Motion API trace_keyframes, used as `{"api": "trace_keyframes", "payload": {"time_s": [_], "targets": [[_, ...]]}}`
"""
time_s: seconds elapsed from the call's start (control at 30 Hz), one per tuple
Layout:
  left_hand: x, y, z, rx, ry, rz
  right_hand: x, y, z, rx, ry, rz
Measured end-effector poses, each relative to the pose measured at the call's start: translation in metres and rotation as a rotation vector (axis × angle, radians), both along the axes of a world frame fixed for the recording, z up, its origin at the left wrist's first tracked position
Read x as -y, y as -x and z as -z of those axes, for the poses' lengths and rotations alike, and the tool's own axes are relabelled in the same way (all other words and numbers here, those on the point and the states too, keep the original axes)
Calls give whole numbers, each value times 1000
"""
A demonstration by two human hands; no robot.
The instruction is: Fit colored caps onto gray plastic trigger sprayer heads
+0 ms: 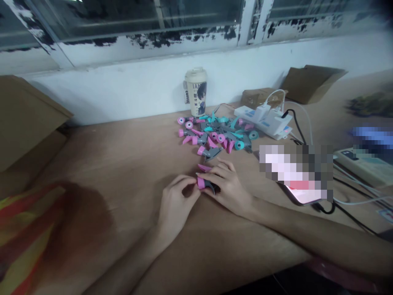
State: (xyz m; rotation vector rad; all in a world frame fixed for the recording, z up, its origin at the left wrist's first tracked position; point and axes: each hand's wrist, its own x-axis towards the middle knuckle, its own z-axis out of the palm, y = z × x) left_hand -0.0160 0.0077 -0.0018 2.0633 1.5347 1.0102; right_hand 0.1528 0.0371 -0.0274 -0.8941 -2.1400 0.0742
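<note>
Low over the table's middle, my right hand (225, 184) is wrapped round a pink and grey trigger spray head (201, 182). Its pink nozzle end points left, and the pink trigger sticks out above my fingers. My left hand (178, 200) has thumb and fingertips pinched at that nozzle end; whether a small part sits between them is hidden. Just beyond my hands lies a pile of similar spray heads (211, 138), some pink and grey, others teal and grey. The closest loose one (208, 152) rests on its side at the pile's front.
Behind the pile stands a lidded coffee cup (196, 92) against the wall. A white power strip (264, 119) with plugs and cables lies to its right, near a phone (302, 194). Cardboard (27, 119) stands at left, above a red and yellow bag (27, 233).
</note>
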Motion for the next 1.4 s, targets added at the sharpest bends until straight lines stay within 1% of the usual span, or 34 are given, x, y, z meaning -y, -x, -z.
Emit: {"api": "trace_keyframes", "payload": {"time_s": [0.13,0.27,0.33,0.43,0.53,0.67,0.77,0.87,1.0,1.07,1.17,1.27,1.4], "targets": [[2,-4,-1,-63,-13,-30,1,1,-2,17,-17,2],[-3,2,2,-32,-19,-94,2,0,-6,6,2,-1],[-11,12,4,62,20,-161,2,-1,-9,-40,26,-1],[-24,28,6,322,203,-224,2,-2,-11,-149,74,0],[-28,32,2,494,302,-181,0,-2,-12,-247,133,-14],[-20,23,-4,585,356,-56,0,-1,-11,-378,238,-44],[-13,18,-7,625,363,12,2,0,-11,-411,309,-94],[-10,16,-9,605,312,75,3,1,-13,-354,306,-127],[-8,15,-11,437,199,119,1,1,-15,-255,261,-142],[-8,14,-10,361,141,119,0,1,-16,-223,235,-154],[-8,15,-6,320,74,97,0,1,-15,-202,221,-177],[-8,17,-4,299,45,82,0,1,-15,-195,232,-175],[-6,16,-5,274,48,87,0,0,-14,-197,252,-170]]}}
